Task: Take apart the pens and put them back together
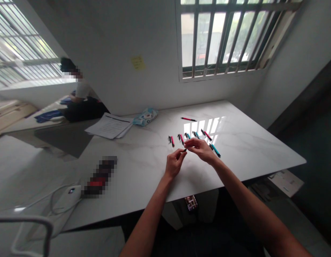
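Note:
My left hand is closed in a pinch on a small black pen part. At the other end of this piece, my right hand has its fingertips pressed together, partly hiding it. Just beyond the hands lie pen pieces in a row: a red barrel and another red barrel, each beside black parts, then a teal barrel and a second teal one. A red pen piece lies further right. Nearer my right forearm is a teal and black piece.
A red and black pen lies farther back on the white table. Papers and a blue-white packet are at the back left. A cable runs at left. A phone shows below the edge. Another person sits far left.

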Demonstrator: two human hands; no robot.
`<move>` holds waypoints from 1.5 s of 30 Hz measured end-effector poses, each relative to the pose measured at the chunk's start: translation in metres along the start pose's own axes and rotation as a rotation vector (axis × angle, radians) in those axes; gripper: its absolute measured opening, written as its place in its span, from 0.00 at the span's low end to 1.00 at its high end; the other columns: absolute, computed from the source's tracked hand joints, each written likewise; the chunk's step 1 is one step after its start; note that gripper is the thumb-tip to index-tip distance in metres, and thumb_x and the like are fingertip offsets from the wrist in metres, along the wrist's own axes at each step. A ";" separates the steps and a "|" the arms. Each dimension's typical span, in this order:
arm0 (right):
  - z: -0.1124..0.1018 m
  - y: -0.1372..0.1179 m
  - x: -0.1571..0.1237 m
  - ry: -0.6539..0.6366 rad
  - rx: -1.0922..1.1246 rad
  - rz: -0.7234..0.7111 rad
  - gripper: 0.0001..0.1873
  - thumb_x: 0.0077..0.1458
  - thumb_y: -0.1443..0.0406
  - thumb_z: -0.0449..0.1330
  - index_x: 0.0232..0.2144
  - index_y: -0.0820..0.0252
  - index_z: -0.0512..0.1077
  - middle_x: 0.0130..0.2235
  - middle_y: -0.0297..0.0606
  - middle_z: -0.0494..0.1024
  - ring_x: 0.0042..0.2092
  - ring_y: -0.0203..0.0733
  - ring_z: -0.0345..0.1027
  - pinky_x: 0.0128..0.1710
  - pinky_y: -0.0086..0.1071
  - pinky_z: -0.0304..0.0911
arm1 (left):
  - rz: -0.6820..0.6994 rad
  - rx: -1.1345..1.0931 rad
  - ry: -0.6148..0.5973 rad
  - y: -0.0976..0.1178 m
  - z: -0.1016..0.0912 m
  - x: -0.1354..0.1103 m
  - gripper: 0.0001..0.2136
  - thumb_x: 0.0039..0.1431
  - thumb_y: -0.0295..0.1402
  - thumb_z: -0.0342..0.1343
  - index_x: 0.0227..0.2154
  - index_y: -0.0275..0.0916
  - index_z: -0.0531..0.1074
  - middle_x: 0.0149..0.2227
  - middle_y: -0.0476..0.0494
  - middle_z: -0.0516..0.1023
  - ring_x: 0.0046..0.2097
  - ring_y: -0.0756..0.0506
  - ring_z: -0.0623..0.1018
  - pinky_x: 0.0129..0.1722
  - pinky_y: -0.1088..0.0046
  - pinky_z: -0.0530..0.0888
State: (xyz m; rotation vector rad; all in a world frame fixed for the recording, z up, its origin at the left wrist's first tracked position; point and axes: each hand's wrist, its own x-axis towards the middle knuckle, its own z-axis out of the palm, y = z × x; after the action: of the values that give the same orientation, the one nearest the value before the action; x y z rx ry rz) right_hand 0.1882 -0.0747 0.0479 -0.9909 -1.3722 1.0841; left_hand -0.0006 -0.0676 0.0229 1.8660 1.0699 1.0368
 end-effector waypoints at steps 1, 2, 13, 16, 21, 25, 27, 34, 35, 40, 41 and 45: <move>0.000 -0.002 -0.001 -0.022 0.012 0.006 0.16 0.54 0.57 0.69 0.44 0.57 0.80 0.42 0.42 0.84 0.45 0.46 0.80 0.48 0.39 0.75 | 0.003 -0.016 -0.008 0.001 0.000 0.000 0.19 0.66 0.50 0.55 0.38 0.38 0.80 0.22 0.53 0.67 0.25 0.51 0.65 0.28 0.74 0.62; 0.000 -0.003 -0.002 -0.038 0.006 0.014 0.17 0.54 0.57 0.70 0.44 0.57 0.79 0.42 0.42 0.84 0.45 0.46 0.80 0.49 0.40 0.75 | 0.006 -0.029 -0.021 0.002 0.000 -0.001 0.19 0.67 0.50 0.55 0.38 0.38 0.80 0.22 0.53 0.67 0.25 0.51 0.65 0.28 0.74 0.62; -0.028 -0.008 0.005 0.179 0.018 -0.068 0.15 0.50 0.57 0.73 0.38 0.57 0.79 0.40 0.39 0.85 0.44 0.45 0.80 0.50 0.41 0.75 | -0.238 -0.507 -0.164 -0.010 0.010 0.005 0.28 0.62 0.60 0.52 0.35 0.35 0.75 0.18 0.56 0.57 0.20 0.53 0.55 0.22 0.75 0.53; -0.047 -0.002 0.012 0.239 -0.149 -0.072 0.15 0.51 0.58 0.72 0.40 0.57 0.79 0.41 0.39 0.85 0.44 0.46 0.81 0.50 0.41 0.76 | -0.258 -0.613 -0.063 -0.012 0.008 0.008 0.24 0.62 0.55 0.54 0.39 0.34 0.75 0.20 0.57 0.56 0.22 0.54 0.54 0.23 0.75 0.52; -0.045 0.018 0.015 0.114 -0.583 -0.044 0.08 0.56 0.69 0.65 0.40 0.57 0.80 0.38 0.38 0.85 0.40 0.43 0.81 0.45 0.37 0.76 | -0.234 -0.667 0.008 -0.010 0.008 0.011 0.19 0.60 0.45 0.58 0.43 0.33 0.76 0.23 0.54 0.62 0.25 0.53 0.60 0.26 0.75 0.57; -0.028 0.030 0.016 -0.094 -0.890 -0.078 0.12 0.57 0.75 0.63 0.40 0.58 0.81 0.41 0.41 0.85 0.42 0.46 0.80 0.46 0.36 0.72 | -0.186 -0.660 0.046 -0.010 0.009 0.011 0.23 0.61 0.48 0.60 0.51 0.35 0.76 0.25 0.53 0.65 0.26 0.53 0.62 0.27 0.75 0.59; -0.023 0.034 0.018 -0.135 -0.956 -0.073 0.13 0.57 0.76 0.62 0.39 0.59 0.81 0.41 0.42 0.85 0.42 0.47 0.80 0.46 0.36 0.71 | -0.186 -0.667 0.040 -0.011 0.010 0.011 0.25 0.61 0.50 0.61 0.52 0.36 0.75 0.25 0.53 0.65 0.25 0.53 0.61 0.26 0.75 0.57; -0.023 0.021 0.011 -0.080 -0.898 -0.127 0.11 0.57 0.73 0.65 0.43 0.59 0.79 0.46 0.43 0.82 0.41 0.43 0.77 0.44 0.35 0.68 | -0.193 -0.611 0.025 -0.018 0.012 0.010 0.20 0.64 0.52 0.56 0.38 0.36 0.73 0.25 0.52 0.66 0.26 0.52 0.62 0.27 0.75 0.60; -0.021 0.014 0.009 -0.088 -0.845 -0.136 0.10 0.56 0.70 0.67 0.42 0.59 0.78 0.45 0.42 0.82 0.40 0.42 0.76 0.43 0.34 0.68 | -0.175 -0.581 0.021 -0.017 0.012 0.009 0.20 0.65 0.52 0.55 0.38 0.36 0.73 0.25 0.52 0.66 0.27 0.52 0.63 0.28 0.75 0.61; 0.000 -0.006 0.002 -0.107 -0.727 -0.065 0.17 0.58 0.53 0.68 0.28 0.59 0.73 0.28 0.34 0.77 0.29 0.38 0.69 0.29 0.30 0.59 | -0.044 -0.297 -0.030 -0.010 0.011 0.005 0.17 0.67 0.49 0.54 0.38 0.38 0.75 0.30 0.48 0.74 0.33 0.48 0.71 0.36 0.73 0.68; 0.004 -0.006 0.002 -0.084 -0.751 -0.039 0.21 0.59 0.51 0.67 0.24 0.59 0.71 0.25 0.34 0.75 0.26 0.37 0.67 0.28 0.30 0.57 | -0.023 -0.252 -0.045 -0.009 0.010 0.004 0.18 0.67 0.49 0.54 0.38 0.38 0.76 0.32 0.47 0.76 0.34 0.47 0.73 0.37 0.72 0.69; 0.017 -0.001 0.005 -0.045 -0.668 0.028 0.26 0.63 0.49 0.63 0.20 0.59 0.72 0.22 0.36 0.77 0.26 0.38 0.70 0.29 0.31 0.60 | -0.010 -0.193 -0.038 -0.009 0.009 0.002 0.20 0.67 0.51 0.54 0.34 0.37 0.75 0.30 0.44 0.78 0.34 0.46 0.75 0.38 0.71 0.71</move>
State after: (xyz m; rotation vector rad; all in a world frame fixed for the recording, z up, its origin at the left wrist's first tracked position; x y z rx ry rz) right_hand 0.1708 -0.0716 0.0503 -1.4672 -1.8110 0.6674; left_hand 0.0049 -0.0636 0.0118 1.7173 0.9216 1.0556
